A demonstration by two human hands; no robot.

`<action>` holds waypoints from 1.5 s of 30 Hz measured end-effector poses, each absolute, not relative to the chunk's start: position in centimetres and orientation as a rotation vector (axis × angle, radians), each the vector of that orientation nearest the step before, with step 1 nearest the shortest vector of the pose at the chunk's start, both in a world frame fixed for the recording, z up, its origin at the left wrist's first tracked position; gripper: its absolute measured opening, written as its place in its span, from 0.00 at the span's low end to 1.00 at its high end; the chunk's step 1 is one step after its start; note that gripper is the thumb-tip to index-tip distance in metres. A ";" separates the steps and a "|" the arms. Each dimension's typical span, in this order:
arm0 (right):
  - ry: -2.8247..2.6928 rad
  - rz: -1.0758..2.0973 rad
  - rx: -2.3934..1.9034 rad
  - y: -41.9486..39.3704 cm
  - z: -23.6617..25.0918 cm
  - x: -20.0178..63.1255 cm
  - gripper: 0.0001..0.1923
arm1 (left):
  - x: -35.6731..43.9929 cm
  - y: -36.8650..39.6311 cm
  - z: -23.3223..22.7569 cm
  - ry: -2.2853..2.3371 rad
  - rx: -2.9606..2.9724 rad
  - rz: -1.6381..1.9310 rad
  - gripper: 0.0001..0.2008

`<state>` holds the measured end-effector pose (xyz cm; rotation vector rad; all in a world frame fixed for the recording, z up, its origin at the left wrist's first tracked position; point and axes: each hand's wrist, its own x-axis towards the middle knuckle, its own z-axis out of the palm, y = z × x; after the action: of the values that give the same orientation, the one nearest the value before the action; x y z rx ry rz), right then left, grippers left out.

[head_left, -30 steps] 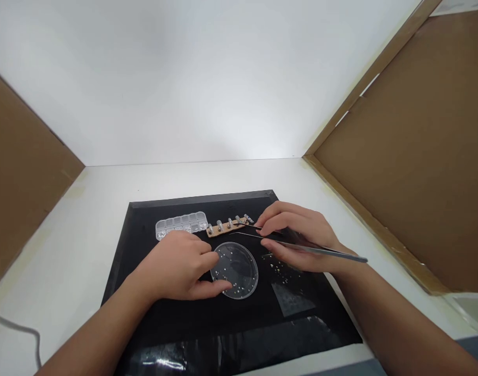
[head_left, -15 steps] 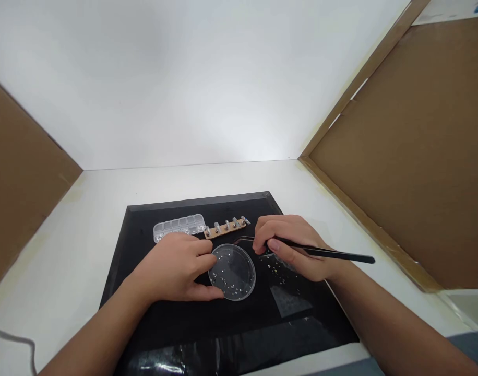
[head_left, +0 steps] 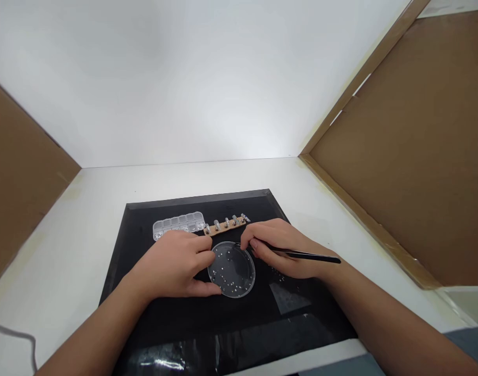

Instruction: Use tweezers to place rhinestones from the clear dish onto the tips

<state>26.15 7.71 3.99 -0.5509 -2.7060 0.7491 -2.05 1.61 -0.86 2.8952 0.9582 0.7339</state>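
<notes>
My left hand (head_left: 184, 265) grips the left rim of a round clear petri dish (head_left: 235, 271), fingers at the far side and thumb at the near side. Several tiny shiny rhinestones lie scattered in the dish. In my right hand (head_left: 282, 248) are black tweezers (head_left: 305, 255), held like a pen. Their bent tip reaches over the far right part of the dish; whether anything is pinched in it is too small to tell. Behind the dish lies a tan strip (head_left: 225, 226) carrying several silvery, nail-like pieces. A clear compartment box (head_left: 179, 223) stands beside it, partly hidden by my left hand.
Everything rests on a black mat (head_left: 176, 324) on a white table (head_left: 106, 188). Right of the dish, a clear plastic bag (head_left: 289, 297) with small shiny bits lies partly under my right hand. Cardboard walls (head_left: 411, 156) stand at both sides. A grey cable (head_left: 15, 331) lies at the left.
My right hand has moved left with the tweezers, bringing their tip from the dish's far rim to over its inside. My left hand still holds the dish.
</notes>
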 end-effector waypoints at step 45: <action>-2.723 0.869 -0.447 7.5 3.3 25.4 0.10 | -2.2 1.6 -0.8 0.984 2.821 0.604 0.19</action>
<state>25.36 7.47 3.29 -0.4466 -2.7232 0.8688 -2.19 1.65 -0.80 2.8206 0.9837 0.6044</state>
